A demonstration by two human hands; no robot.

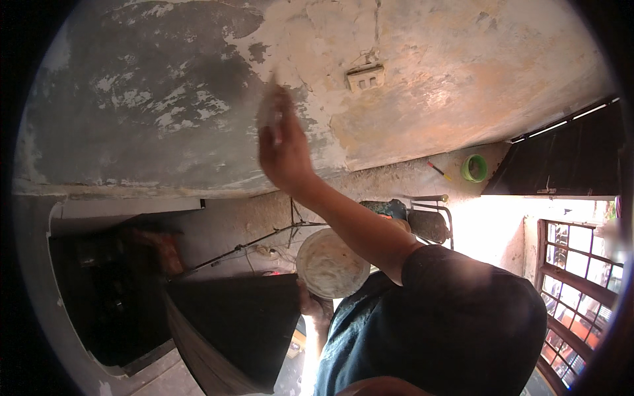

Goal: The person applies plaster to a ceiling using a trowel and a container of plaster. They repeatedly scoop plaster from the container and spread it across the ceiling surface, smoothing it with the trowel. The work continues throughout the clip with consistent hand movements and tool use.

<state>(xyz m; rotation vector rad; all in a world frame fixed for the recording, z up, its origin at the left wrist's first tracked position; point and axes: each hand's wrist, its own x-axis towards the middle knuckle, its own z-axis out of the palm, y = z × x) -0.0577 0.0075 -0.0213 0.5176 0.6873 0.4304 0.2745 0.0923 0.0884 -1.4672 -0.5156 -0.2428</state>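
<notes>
My right hand (285,148) is raised against the plastered wall (178,72), its fingers closed around a thin tool (276,92) that looks like a putty knife. Motion blurs the tool and the fingertips. Behind the hand, the wall turns from grey, patchy coating on the left to bare, pale plaster on the right. Lower down, my left hand (316,307) grips a round basin (301,264) from below, its thumb near the rim. Whitish paste (333,261) is smeared inside the basin. My right forearm passes above the basin's right side.
A socket box (366,78) juts from the wall. Below me stand a black umbrella-like panel (231,317), thin stand legs (284,229) and a chair (430,223). A green bucket (473,169) and a slim tool (440,171) lie farther right. A barred window (574,297) is at right.
</notes>
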